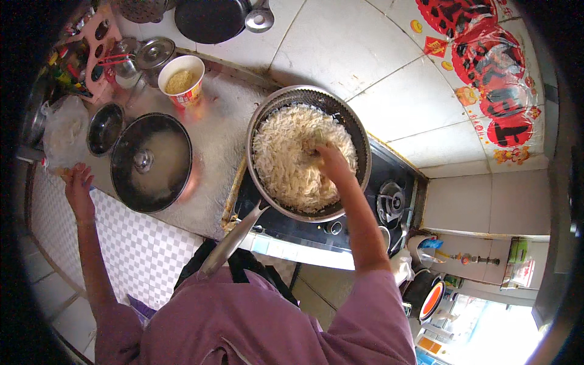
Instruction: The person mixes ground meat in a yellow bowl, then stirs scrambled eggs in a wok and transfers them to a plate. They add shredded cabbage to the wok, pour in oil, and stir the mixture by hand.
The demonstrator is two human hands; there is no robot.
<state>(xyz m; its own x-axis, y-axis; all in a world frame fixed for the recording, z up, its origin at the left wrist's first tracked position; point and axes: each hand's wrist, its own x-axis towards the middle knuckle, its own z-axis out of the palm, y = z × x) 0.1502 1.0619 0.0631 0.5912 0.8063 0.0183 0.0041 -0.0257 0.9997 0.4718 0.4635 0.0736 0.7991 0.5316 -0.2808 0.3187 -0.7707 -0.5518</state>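
Observation:
A deep wok-like pan (365, 150) with a long metal handle (232, 242) sits over the black gas stove. It holds a heap of short pale food strips (292, 173), perhaps noodles. My right hand (331, 159) reaches into the middle of the heap, its fingertips buried among the strips. Out to the left, beyond the counter's front edge, my left hand (80, 185) has its fingers apart with nothing seen in it. It is just below a translucent plastic bag (67, 130); whether they touch is unclear. A dark-rimmed glass lid (159, 178) lies between my hands.
A small dark bowl (106, 130) and a paper tub (188, 96) of yellowish grains stand on the metal counter (219, 127). Behind are a lidded pot (156, 52) and a pink rack (98, 54). An uncovered burner (391, 200) is right of the pan, near the tiled wall (328, 50).

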